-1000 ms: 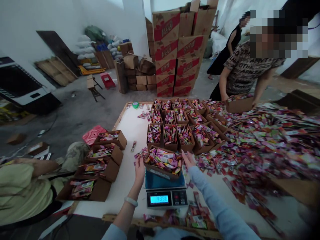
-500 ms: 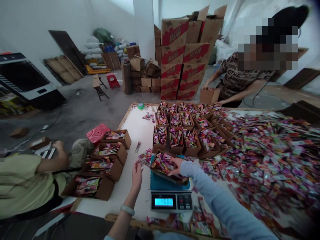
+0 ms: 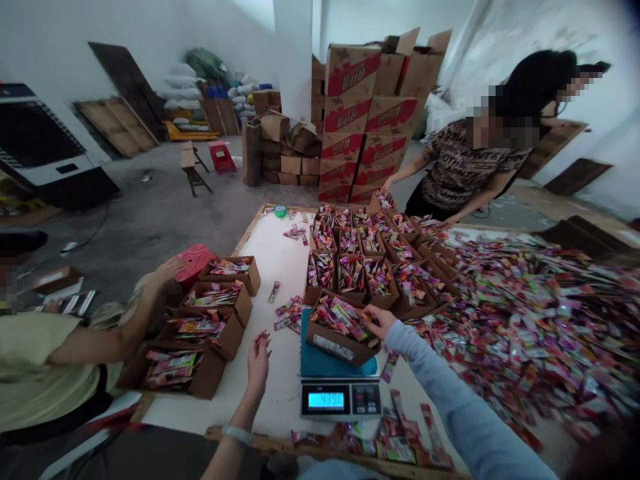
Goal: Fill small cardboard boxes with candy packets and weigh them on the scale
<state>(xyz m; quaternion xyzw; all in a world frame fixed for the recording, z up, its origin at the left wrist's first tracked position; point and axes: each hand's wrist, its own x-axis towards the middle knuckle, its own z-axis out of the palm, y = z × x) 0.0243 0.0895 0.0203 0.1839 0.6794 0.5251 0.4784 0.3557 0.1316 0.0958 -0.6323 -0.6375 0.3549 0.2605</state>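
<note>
Pale green cloth, one co-worker's shirt (image 3: 35, 360), fills the lower left of the frame, and that person's hand (image 3: 167, 270) is just beside a red plastic stool (image 3: 195, 261). Right of them, four cardboard boxes (image 3: 230, 340) of packets line the table's left side. A strip of white tabletop (image 3: 280, 407) gives open room between those boxes and my left hand (image 3: 259, 368), whose fingers are spread open and touch nothing. Near it lie a small scatter of loose packets (image 3: 287, 315) and one lone packet (image 3: 273, 291). At lower centre, one full cardboard box (image 3: 333, 348) sits tilted on a blue pad (image 3: 330, 363) above a digital scale (image 3: 340, 400). My right hand (image 3: 377, 321) is at the box's far corner; I cannot tell if it grips. Beyond stand about a dozen packed boxes (image 3: 320, 290). A great heap of packets (image 3: 530, 320) spreads rightward, below a second co-worker (image 3: 465, 170) at upper right.
</note>
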